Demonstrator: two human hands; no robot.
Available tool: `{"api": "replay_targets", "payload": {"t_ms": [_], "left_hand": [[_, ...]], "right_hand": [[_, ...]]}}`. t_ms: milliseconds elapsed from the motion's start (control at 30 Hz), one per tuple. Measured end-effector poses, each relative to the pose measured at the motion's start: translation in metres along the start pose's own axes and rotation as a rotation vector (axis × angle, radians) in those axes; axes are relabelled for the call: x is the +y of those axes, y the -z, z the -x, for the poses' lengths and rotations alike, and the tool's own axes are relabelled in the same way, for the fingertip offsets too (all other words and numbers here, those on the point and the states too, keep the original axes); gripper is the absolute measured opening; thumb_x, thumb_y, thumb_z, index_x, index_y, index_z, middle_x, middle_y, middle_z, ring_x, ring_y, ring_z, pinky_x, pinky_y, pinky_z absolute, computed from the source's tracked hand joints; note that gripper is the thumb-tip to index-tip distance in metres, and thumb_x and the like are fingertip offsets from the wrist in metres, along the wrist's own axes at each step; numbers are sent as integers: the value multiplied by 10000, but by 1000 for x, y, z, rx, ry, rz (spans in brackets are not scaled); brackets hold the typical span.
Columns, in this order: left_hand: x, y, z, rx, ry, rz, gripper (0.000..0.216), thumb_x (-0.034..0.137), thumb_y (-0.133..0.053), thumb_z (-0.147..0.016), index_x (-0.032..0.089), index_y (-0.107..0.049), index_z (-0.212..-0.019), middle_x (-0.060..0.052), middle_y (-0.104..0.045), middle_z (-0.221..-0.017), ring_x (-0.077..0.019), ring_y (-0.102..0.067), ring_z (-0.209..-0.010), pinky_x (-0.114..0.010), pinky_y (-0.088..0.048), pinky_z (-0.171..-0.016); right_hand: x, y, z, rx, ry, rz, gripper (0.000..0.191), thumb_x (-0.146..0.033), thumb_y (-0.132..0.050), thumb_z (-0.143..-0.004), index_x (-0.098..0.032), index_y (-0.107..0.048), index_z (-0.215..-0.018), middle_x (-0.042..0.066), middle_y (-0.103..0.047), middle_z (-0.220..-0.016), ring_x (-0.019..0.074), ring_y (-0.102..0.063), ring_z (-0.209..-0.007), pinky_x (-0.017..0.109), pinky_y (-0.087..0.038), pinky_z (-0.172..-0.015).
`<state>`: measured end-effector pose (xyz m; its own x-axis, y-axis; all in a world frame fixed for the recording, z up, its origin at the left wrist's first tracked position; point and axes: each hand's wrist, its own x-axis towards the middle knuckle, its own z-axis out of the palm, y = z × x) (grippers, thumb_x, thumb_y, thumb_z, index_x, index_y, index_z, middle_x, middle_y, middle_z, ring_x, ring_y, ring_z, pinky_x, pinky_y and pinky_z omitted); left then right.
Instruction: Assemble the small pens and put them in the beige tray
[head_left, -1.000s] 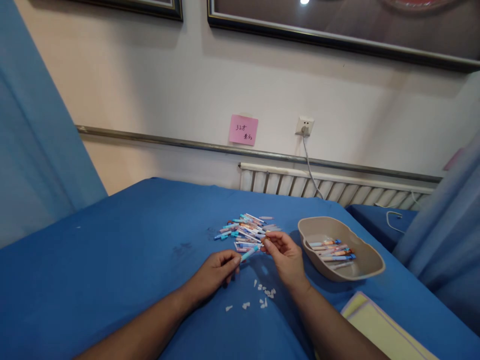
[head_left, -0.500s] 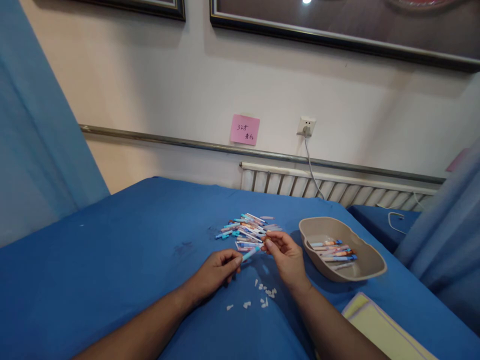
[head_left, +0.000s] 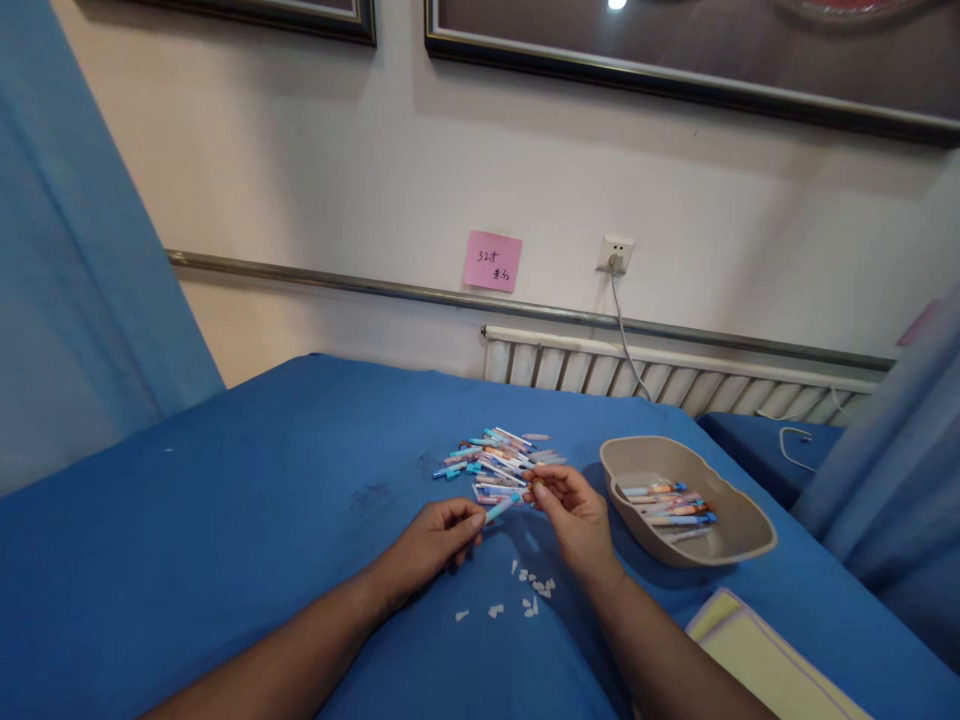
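Observation:
A light-blue and white pen (head_left: 503,506) is held slantwise between my two hands. My left hand (head_left: 441,532) is closed around its lower end. My right hand (head_left: 576,518) pinches at the upper end, where a small brownish part shows between thumb and finger; whether that part belongs to the pen I cannot tell. Just beyond my fingers lies a loose pile of pens (head_left: 480,455) in blue, white, pink and brown. Several small white pieces (head_left: 537,582) are scattered on the blue cloth (head_left: 300,480) below my hands.
To the right stands a beige basin (head_left: 739,545) with several pens inside. Nearer me on the right lies a yellow folded cloth or pad (head_left: 757,650). Behind are a white radiator (head_left: 577,368), a wall pipe (head_left: 360,287), a plugged-in socket (head_left: 616,254) and a pink note (head_left: 493,260).
The whole view has shifted very slightly. Both hands keep the same hold on the pen, and nothing else has visibly moved.

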<state>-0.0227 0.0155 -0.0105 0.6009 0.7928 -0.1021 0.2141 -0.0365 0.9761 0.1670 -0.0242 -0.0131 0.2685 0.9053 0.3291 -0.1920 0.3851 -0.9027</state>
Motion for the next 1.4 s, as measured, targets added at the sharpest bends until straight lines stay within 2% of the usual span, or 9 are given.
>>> {"api": "replay_targets", "payload": {"t_ms": [367, 667, 833, 1200, 1400], "left_hand": [[2, 1, -1, 41, 21, 87, 395, 509, -672, -669, 157, -593, -828, 51, -510, -622, -84, -437, -527, -202, -329, -511], [4, 0, 0, 30, -8, 199, 325, 404, -729, -651, 145, -616, -812, 23, -580, -713, -94, -473, -634, -201, -342, -592], [7, -1, 1, 58, 11, 197, 298, 389, -734, -651, 150, -622, -791, 37, -580, -677, -89, -476, -602, -200, -337, -573], [7, -1, 0, 85, -5, 210, 321, 401, -751, -617, 146, -635, -774, 32, -590, -673, -94, -494, -603, -209, -374, -590], [5, 2, -1, 148, -57, 134, 301, 397, -723, -642, 151, -641, -795, 12, -616, -731, -129, -534, -670, -241, -412, -649]], "right_hand": [[-6, 0, 2, 34, -20, -18, 210, -356, -684, -732, -216, -645, -884, 48, -678, -872, 168, -625, -699, 318, -506, -681], [-15, -6, 7, 44, 30, -26, 181, -339, -659, -761, -210, -623, -882, 50, -674, -878, 160, -618, -692, 312, -502, -682], [-18, -11, 11, 26, 53, -5, 162, -333, -640, -782, -206, -619, -880, 51, -671, -857, 160, -618, -699, 304, -504, -680], [-7, -7, 11, -32, 132, 76, 133, -285, -583, -825, -194, -601, -919, 54, -659, -900, 160, -630, -742, 311, -515, -716], [4, -4, 7, 42, 183, 247, 140, -277, -608, -803, -197, -611, -918, 33, -659, -830, 167, -630, -751, 308, -517, -713]]}}
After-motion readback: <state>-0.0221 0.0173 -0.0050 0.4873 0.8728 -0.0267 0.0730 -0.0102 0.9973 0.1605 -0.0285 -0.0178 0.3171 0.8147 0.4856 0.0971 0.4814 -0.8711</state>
